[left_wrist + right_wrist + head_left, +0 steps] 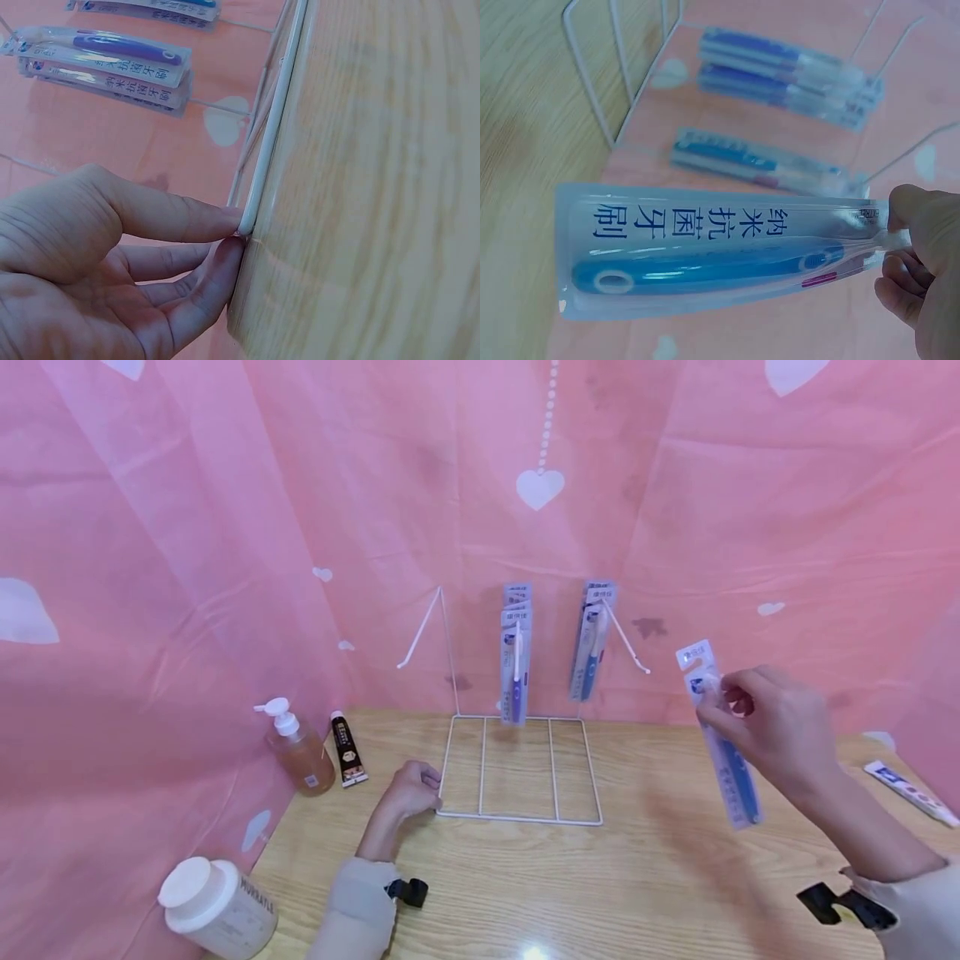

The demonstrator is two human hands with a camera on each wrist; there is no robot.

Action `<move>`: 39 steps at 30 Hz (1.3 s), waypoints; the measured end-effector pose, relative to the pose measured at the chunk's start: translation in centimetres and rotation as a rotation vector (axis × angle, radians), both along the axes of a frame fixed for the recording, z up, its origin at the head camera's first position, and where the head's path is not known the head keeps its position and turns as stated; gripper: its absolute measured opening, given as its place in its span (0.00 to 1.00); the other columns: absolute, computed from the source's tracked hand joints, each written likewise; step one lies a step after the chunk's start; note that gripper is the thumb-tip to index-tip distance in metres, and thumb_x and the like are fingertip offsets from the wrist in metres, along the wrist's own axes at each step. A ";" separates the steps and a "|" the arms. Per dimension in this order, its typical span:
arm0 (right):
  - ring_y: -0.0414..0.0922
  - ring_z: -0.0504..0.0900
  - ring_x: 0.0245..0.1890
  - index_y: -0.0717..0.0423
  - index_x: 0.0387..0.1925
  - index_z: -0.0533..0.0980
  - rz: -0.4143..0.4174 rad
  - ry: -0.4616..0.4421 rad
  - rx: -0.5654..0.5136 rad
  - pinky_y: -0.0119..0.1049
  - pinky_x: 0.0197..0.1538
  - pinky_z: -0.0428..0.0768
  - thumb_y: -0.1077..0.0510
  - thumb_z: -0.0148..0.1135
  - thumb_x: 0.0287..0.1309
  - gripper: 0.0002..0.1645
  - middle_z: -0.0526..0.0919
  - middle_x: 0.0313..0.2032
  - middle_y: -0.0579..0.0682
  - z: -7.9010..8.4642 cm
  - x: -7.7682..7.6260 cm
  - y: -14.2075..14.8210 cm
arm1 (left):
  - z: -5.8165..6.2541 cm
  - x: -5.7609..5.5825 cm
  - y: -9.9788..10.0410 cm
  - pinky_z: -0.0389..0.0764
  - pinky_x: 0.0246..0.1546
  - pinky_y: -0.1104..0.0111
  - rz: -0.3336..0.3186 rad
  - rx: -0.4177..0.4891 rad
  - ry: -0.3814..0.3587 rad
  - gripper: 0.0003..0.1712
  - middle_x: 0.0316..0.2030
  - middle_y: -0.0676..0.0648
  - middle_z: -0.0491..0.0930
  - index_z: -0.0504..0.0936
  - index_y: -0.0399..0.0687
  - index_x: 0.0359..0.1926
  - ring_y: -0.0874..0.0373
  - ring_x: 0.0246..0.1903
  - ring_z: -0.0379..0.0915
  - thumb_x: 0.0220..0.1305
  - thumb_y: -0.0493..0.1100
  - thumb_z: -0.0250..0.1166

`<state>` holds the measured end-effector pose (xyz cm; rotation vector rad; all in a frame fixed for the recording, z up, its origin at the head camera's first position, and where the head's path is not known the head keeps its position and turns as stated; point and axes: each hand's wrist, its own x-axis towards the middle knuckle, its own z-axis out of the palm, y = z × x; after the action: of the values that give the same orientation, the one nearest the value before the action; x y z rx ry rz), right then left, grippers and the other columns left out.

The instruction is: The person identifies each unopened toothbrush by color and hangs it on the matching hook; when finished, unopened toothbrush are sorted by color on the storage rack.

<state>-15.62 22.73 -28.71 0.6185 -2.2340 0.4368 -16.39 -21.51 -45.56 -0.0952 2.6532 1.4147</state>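
Note:
A white wire display rack stands on the wooden table, its hooks rising at the back. At its front left corner my left hand pinches the wire between thumb and fingers, as the left wrist view shows up close. Out to the right, my right hand holds a packaged blue toothbrush by its upper part, the pack tilted in the air. Purple toothbrush packs hang on the middle hook. Blue toothbrush packs hang on the right hook, while the left hook carries none.
On the left are a pump bottle of amber liquid, a black tube and a white lidded jar. A white tube lies at the far right. Pink cloth with hearts hangs behind the table and along its sides.

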 end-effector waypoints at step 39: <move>0.44 0.79 0.21 0.63 0.30 0.81 0.152 0.019 -0.121 0.23 0.27 0.69 0.65 0.75 0.41 0.12 0.81 0.23 0.53 0.0 -1.2 -6.6 | 0.1 0.1 0.0 0.80 0.40 0.61 -0.012 -0.001 0.009 0.22 0.35 0.42 0.77 0.80 0.29 0.43 0.51 0.36 0.74 0.41 0.24 0.71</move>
<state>-16.84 16.10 -28.72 0.7279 -2.1327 0.6348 -16.30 -21.50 -45.46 -0.0727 2.6574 1.4137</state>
